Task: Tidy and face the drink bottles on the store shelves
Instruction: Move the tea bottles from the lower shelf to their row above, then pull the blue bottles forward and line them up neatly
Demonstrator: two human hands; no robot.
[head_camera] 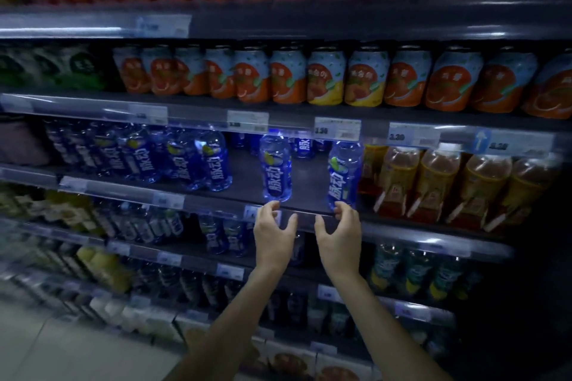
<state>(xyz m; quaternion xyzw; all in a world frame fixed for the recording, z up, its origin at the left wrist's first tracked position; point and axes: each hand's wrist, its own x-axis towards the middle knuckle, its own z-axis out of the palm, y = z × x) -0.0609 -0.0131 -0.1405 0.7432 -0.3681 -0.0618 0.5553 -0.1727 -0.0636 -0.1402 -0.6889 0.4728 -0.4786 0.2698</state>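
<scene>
Fingers apart, both hands: left hand point(274, 230), right hand point(340, 230) empty, just below two blue bottles point(275, 168) point(344, 175) at shelf point(309, 195) front. Step: facing. Next: grasp btls, close gap leftward.

Just above the curled fingers point(272, 206) of the left hand point(274, 237) stands a clear blue plastic bottle point(275, 168) with a blue label, and a second blue bottle point(344, 173) stands just above the right hand point(339, 233). Between these two the dark grey shelf point(309, 185) is bare, and another open gap lies left of the left fingers, before a packed group of blue bottles point(198, 161). Right of the right fingers, amber tea bottles with yellow labels point(433, 182) block the way, touching the second blue bottle, while the price-tag rail point(337, 129) overhead hangs close over the caps.
</scene>
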